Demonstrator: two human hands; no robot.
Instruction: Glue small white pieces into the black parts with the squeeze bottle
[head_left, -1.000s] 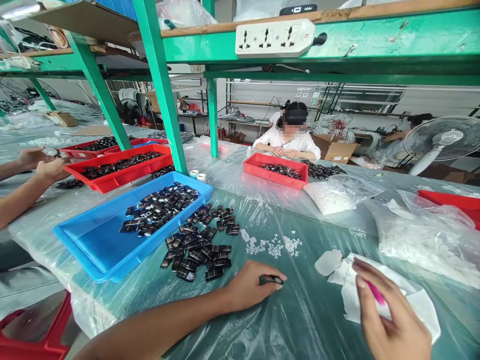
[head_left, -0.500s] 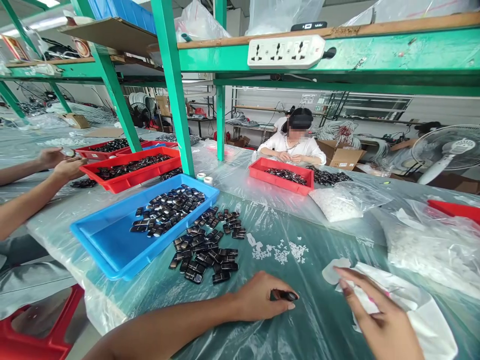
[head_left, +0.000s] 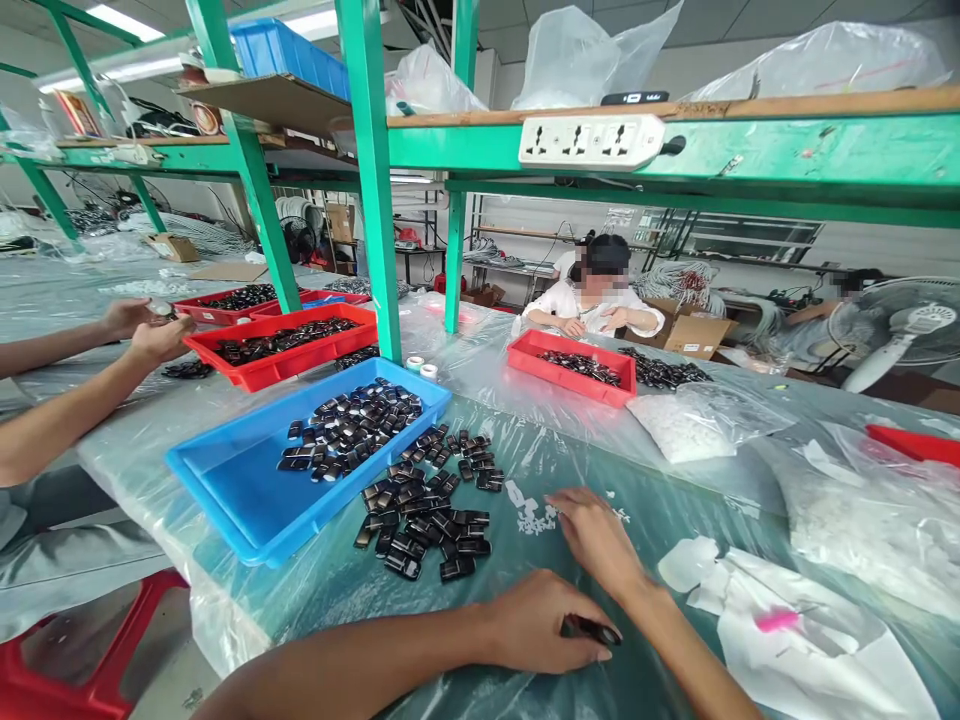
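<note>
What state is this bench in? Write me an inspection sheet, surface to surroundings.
Surface: green tabletop under wrinkled clear plastic.
Parts: black parts piled beside and inside the blue tray; white bits loose on the plastic.
Clutter: white sheet bearing a pink item.
Grips: left grip holds one black piece; right grip is at the white bits, can't tell whether it holds any.
Cables: power strip on the shelf beam; none seen around the hands.
Surroundings: co-worker opposite; fan at right.

White power strip (head_left: 591, 142) ran along the green shelf beam (head_left: 787, 150); plastic bag (head_left: 566, 62) sat above it. White fan (head_left: 921, 320) stood far right, cardboard box (head_left: 699, 337) left of it. Red stool (head_left: 101, 665) showed lower left.
</note>
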